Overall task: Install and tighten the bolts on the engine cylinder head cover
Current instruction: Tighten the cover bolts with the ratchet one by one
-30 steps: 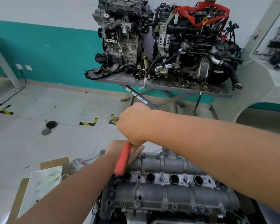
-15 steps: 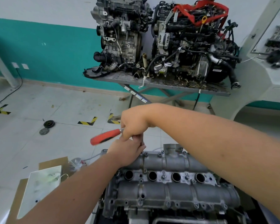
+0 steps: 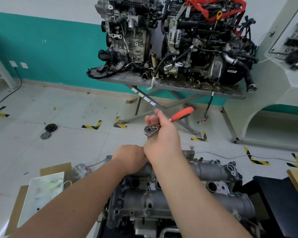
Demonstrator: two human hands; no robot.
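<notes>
Your right grip clenches the ratchet wrench near its steel head; left grip curls at the cylinder head cover, contents hidden. Wrench: rigid, light; hold the orange handle for leverage. Cover: grey cast metal, heavy, below both hands.

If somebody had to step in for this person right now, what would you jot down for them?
Right hand grips the red-handled ratchet near its head, handle pointing away to the right.
Left hand rests curled at the far edge of the cylinder head cover, beneath the ratchet; whatever it holds is hidden.
One bolt stands proud at the far edge.
Left: keep tightening; remaining bolts' state unclear.
</notes>
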